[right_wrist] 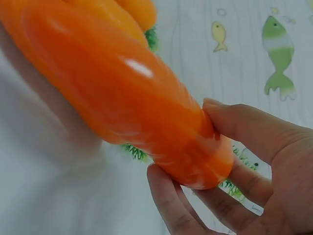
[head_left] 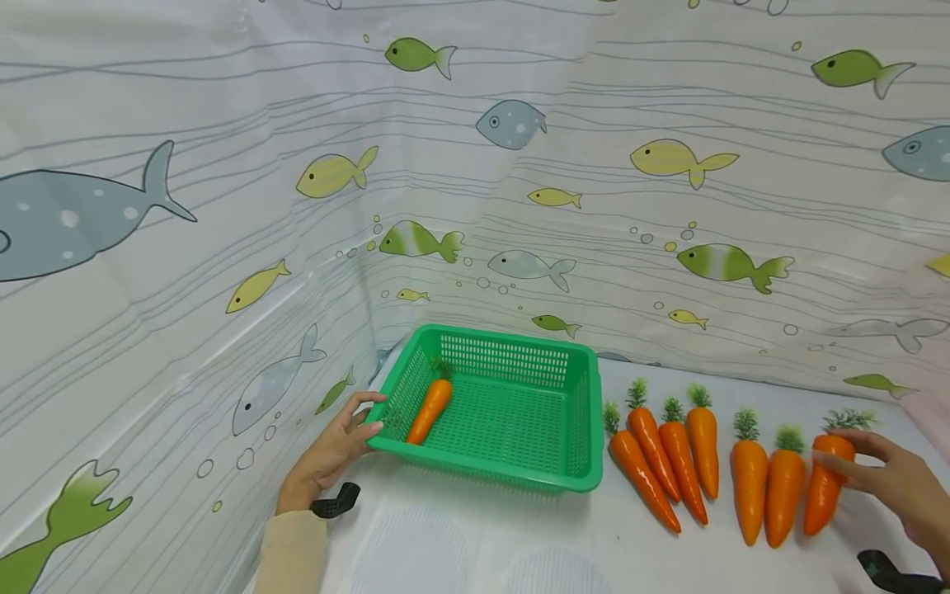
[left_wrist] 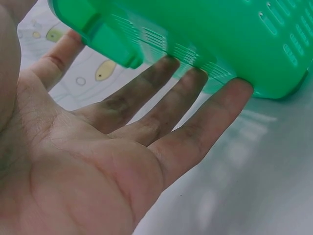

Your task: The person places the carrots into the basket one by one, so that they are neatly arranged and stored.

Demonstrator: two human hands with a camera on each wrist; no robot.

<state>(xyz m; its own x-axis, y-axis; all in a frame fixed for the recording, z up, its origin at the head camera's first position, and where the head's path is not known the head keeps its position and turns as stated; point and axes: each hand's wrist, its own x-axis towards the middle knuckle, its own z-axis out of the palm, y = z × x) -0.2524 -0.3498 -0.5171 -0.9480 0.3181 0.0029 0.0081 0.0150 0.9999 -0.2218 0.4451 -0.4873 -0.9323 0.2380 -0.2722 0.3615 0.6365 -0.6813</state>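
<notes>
Gripping green basket (head_left: 505,425) at 8 o'clock with left hand (head_left: 332,451); pinching outermost carrot (head_left: 821,499), 3 o'clock, with right hand (head_left: 886,478). Looks early: counting one inner carrot (head_left: 429,412) at 9 o'clock, six loose carrots (head_left: 684,470) left plus pinched one.

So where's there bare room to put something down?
Most of the green basket's floor is bare, right of its one carrot. The white table is also bare just in front of the basket. It's crowded to the basket's right: seven carrots, with the right hand on the rightmost.
</notes>
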